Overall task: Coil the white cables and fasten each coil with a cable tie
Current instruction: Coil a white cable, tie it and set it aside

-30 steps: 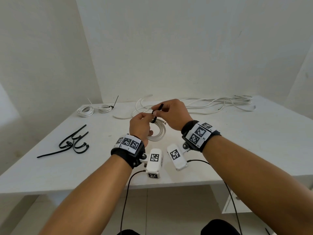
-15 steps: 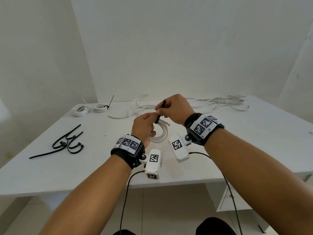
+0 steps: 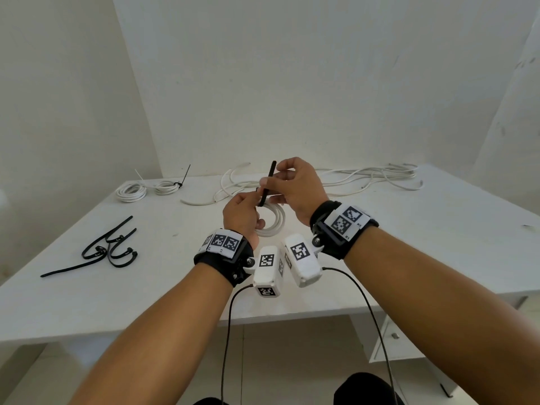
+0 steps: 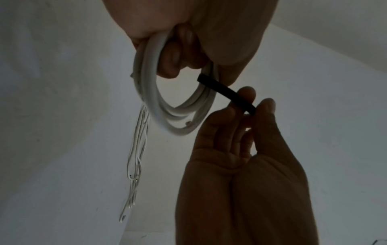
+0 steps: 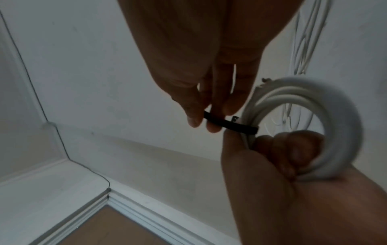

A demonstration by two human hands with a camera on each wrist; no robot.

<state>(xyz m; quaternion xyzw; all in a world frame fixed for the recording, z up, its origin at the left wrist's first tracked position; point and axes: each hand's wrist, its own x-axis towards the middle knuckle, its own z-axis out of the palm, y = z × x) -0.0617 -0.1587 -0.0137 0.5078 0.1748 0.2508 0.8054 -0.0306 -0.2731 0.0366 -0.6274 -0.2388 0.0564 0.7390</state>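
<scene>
Coiled cable (image 3: pixel 273 222): white, smooth plastic-looking jacket, slight sheen. Cable tie (image 3: pixel 267 182): black, matt, flat plastic-looking strap. Spare ties (image 3: pixel 109 248): same black finish, faint gloss on curves. Table (image 3: pixel 409 244): white, smooth, matt, laminate-like top. Wrist bands (image 3: pixel 225 258): black, cloth-like; printed paper-like markers on top. Camera housings (image 3: pixel 267 270): white, glossy plastic.

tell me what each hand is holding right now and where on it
The left hand grips the white cable coil by its rim, fingers through the loop. The right hand pinches the black cable tie along its free tail.
</scene>
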